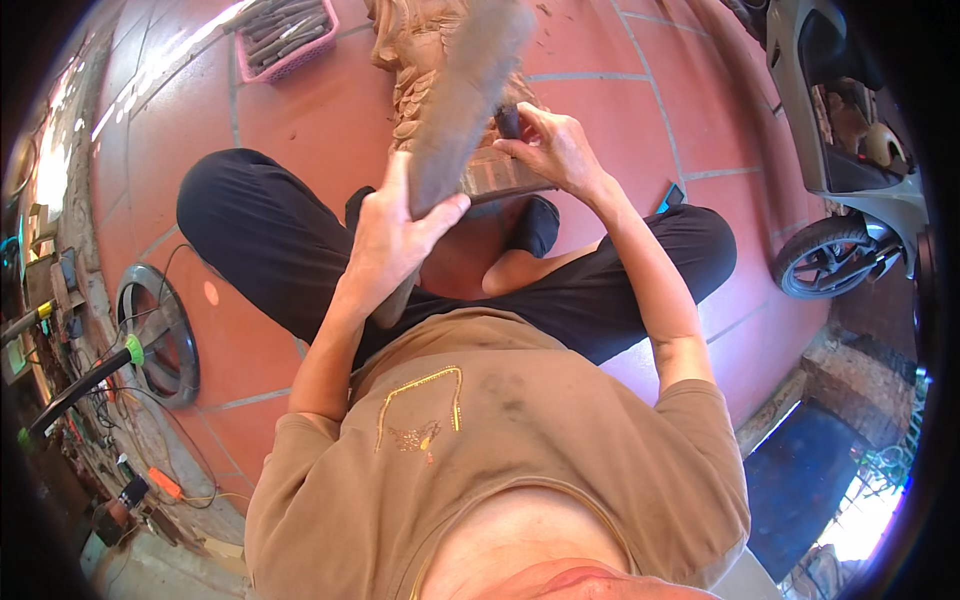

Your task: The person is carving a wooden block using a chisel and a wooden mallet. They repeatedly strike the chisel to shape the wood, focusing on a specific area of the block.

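Observation:
My left hand (393, 232) is closed round a long, thick wooden mallet (452, 125). Its upper part is raised over the carving and blurred by motion, and its lower end reaches back to my lap. In front of me lies a brown wood carving (408, 98) with scale-like relief, partly covered by the mallet. My right hand (562, 152) pinches a short, dark chisel (508, 122), held upright against the near right part of the carving. The chisel's cutting tip is hard to make out.
A pink basket (303, 58) of chisel-like tools stands on the tiled floor at far left. A round stand base (188, 345) and cables lie left. A blue-edged phone-like object (671, 197) is by my right knee. A motorbike wheel (830, 258) stands right.

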Demonstrator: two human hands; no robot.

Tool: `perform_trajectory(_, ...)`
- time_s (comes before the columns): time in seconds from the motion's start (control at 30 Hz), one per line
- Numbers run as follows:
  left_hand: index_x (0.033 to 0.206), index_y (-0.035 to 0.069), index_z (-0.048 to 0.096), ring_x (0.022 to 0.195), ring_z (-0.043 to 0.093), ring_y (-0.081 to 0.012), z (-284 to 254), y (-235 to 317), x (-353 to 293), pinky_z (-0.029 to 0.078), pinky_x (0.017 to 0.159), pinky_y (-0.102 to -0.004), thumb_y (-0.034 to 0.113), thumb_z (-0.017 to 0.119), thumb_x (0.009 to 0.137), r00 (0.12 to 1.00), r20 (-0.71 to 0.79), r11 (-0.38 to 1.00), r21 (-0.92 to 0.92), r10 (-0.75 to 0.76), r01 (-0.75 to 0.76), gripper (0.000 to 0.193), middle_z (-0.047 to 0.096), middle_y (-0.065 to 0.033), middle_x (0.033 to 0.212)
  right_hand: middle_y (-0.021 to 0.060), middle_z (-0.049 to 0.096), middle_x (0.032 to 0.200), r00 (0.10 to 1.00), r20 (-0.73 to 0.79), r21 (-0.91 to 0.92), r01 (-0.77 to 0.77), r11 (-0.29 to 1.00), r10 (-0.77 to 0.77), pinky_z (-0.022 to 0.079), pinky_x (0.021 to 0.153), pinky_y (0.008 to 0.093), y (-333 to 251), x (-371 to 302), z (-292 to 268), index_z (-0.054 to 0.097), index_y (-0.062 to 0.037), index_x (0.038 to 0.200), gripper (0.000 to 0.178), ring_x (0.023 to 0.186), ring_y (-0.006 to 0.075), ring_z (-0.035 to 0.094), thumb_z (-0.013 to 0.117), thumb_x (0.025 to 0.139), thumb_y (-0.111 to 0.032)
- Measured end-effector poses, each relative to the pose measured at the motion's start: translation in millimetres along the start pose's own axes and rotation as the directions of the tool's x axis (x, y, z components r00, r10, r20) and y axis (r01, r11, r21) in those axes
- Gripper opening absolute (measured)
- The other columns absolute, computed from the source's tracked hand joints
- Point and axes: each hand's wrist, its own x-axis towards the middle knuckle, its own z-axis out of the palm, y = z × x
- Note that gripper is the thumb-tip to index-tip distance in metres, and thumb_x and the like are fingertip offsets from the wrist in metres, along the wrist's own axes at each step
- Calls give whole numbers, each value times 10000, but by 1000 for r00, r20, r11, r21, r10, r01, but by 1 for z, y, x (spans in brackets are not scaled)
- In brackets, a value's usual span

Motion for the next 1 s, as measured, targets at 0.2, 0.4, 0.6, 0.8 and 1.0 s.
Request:
perform_trajectory(0.2,1170,-11,553,647,602,-98,-11,7,0,496,563,-278,192,761,881,995,97,999,14,-36,35,410,669,-88,861,160,693,808,1000,15,6,-24,1000,24,560,685,381,-9,-1,-5,650,-19,999,308,737,287,706,784,848,-252)
perform_trajectory(0.4,1106,3,521,657,637,-138,-7,35,-11,514,562,-323,214,768,879,983,-159,946,-293,94,-137,396,684,-127,819,159,689,789,1000,13,-44,-8,999,8,558,681,384,-10,-2,-4,639,-10,952,303,737,284,707,786,844,-252)
perform_trajectory(0.6,1214,-7,542,854,657,-198,-4,4,0,523,794,-358,255,752,884,990,137,986,165,-24,1,470,689,-137,939,157,704,811,1000,4,8,-16,1000,16,554,684,390,-10,-3,-3,658,-27,1027,348,741,300,705,786,838,-289)
perform_trajectory(0.8,1247,-34,564,931,611,-144,-6,2,-3,505,851,-319,222,752,872,981,148,991,-35,-125,131,491,657,-80,1030,123,732,850,977,-35,45,-208,977,209,554,694,335,6,-2,-7,665,6,1069,351,735,191,702,782,874,-262)
perform_trajectory(1.0,1242,-26,556,789,604,-137,-8,-3,-1,502,727,-307,246,750,871,991,90,991,-77,-100,107,500,654,-86,939,149,721,805,971,-153,130,-164,978,184,552,657,363,5,-8,-9,655,14,1037,381,713,240,716,789,859,-294)
